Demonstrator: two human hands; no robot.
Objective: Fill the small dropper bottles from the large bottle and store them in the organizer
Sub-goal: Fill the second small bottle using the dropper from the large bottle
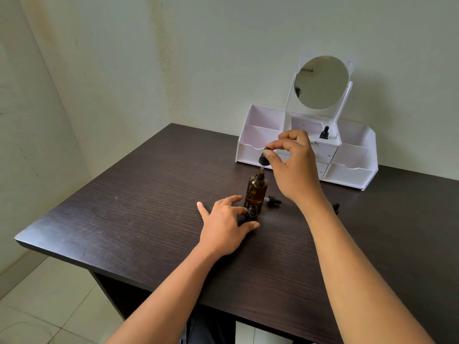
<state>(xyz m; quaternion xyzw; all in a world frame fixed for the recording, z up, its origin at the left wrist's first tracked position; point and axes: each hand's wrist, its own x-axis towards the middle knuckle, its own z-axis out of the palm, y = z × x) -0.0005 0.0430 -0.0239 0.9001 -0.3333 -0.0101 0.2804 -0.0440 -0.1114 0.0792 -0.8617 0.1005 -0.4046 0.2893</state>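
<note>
The large amber bottle (256,191) stands open in the middle of the dark table (124,207). My right hand (293,165) pinches a black dropper cap (264,158) just above its mouth, glass tip pointing down into the neck. In front of the large bottle, my left hand (223,224) holds a small open dropper bottle (252,212) between thumb and fingers on the table. A loose dropper cap (274,201) lies to the right of the large bottle. One capped small bottle (324,133) stands in the white organizer (347,175).
The organizer with a round mirror (321,81) stands against the back wall at the table's far right. Another small dark bottle (335,208) shows partly behind my right forearm. The table's left edge drops to a tiled floor (49,306).
</note>
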